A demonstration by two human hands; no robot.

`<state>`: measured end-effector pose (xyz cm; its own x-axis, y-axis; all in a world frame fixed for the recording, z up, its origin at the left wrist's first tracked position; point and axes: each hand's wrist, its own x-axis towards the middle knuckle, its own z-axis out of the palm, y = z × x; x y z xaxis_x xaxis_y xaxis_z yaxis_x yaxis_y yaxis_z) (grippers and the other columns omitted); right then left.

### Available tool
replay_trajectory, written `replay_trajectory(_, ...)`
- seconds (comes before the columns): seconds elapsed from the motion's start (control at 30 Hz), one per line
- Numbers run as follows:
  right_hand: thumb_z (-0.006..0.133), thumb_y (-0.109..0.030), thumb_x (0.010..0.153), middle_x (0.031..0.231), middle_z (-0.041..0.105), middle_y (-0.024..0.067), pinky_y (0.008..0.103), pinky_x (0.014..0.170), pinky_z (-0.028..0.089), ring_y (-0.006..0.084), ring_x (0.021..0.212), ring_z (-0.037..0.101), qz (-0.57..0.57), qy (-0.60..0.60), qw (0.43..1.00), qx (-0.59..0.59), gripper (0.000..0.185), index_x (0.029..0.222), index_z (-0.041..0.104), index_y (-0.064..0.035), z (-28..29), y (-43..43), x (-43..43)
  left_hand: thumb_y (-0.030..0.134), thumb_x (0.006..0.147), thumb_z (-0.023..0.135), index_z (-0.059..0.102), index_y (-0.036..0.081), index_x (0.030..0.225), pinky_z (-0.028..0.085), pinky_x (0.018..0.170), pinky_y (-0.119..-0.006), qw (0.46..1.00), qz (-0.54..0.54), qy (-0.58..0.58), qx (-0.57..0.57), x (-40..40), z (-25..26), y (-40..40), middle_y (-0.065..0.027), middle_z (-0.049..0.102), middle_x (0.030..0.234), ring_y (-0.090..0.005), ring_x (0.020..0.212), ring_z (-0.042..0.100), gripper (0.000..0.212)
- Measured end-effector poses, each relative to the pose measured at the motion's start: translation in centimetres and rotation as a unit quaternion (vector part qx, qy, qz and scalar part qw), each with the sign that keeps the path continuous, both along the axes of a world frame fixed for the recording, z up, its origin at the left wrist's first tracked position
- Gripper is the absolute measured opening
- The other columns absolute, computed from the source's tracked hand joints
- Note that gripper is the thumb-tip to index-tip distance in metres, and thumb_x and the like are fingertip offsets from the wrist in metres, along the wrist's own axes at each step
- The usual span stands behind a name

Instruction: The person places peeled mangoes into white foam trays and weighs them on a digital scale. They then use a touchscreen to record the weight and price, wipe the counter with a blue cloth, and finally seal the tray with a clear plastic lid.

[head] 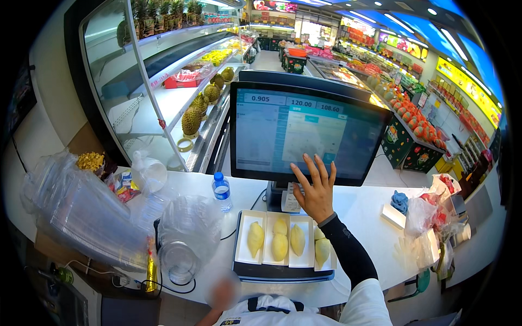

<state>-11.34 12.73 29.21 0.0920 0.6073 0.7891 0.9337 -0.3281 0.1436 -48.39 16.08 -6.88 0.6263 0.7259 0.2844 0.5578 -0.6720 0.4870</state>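
Observation:
My right hand (318,191) reaches over the scale with fingers spread, its fingertips at the lower part of a touchscreen (261,134). The screen shows figures and a pop-up panel. Below it, several white paper trays (282,258) of pale yellow durian flesh (255,238) stand side by side on a counter scale (281,274). The rightmost tray is partly hidden by my black-sleeved forearm. My left hand (222,290) is a blurred patch at the counter's front edge, left of the scale; its fingers cannot be made out. A printed paper slip (292,199) hangs under the screen.
A water bottle (221,192) stands left of the screen. Clear plastic containers (94,220) and a bagged stack of round tubs (183,240) crowd the counter's left. Plastic bags (422,216) and a blue cloth (399,201) lie at right. Whole durians (191,120) line a display case.

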Motion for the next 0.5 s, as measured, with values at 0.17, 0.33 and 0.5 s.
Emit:
replay_trajectory(0.17, 0.062, -0.016, 0.082, 0.144, 0.039, 0.0076, 0.0554, 0.111, 0.015, 0.0259, 0.136, 0.029, 0.006, 0.001, 1.0, 0.006, 0.053, 0.133, 0.051, -0.0253, -0.16, 0.08, 0.09, 0.015, 0.086, 0.054, 0.053, 0.007, 0.085, 0.037, 0.046, -0.042, 1.0, 0.007, 0.001, 0.028, 0.01, -0.39, 0.01, -0.0096, 0.049, 0.067, -0.0254, 0.053, 0.049, 0.008)
replay_trajectory(0.33, 0.062, -0.016, 0.082, 0.144, 0.039, 0.0078, 0.0549, 0.111, 0.015, 0.0251, 0.136, 0.03, 0.009, -0.003, 1.0, 0.01, 0.053, 0.133, 0.051, -0.0248, -0.17, 0.12, 0.22, 0.014, 0.085, 0.055, 0.053, 0.007, 0.085, 0.037, 0.047, -0.042, 0.998, -0.017, -0.013, 0.064, 0.08, -0.35, 0.14, -0.0102, 0.049, 0.067, -0.0261, 0.053, 0.049, 0.007)
replay_trajectory(0.5, 0.061, -0.015, 0.082, 0.143, 0.04, 0.008, 0.0548, 0.111, 0.015, 0.0251, 0.136, 0.031, 0.01, -0.003, 1.0, 0.009, 0.053, 0.133, 0.051, -0.0236, -0.23, 0.09, 0.32, 0.014, 0.085, 0.055, 0.054, 0.006, 0.087, 0.038, 0.048, -0.043, 0.997, -0.022, -0.016, 0.072, 0.13, -0.21, 0.16, -0.0109, 0.05, 0.069, -0.0268, 0.056, 0.05, 0.008)
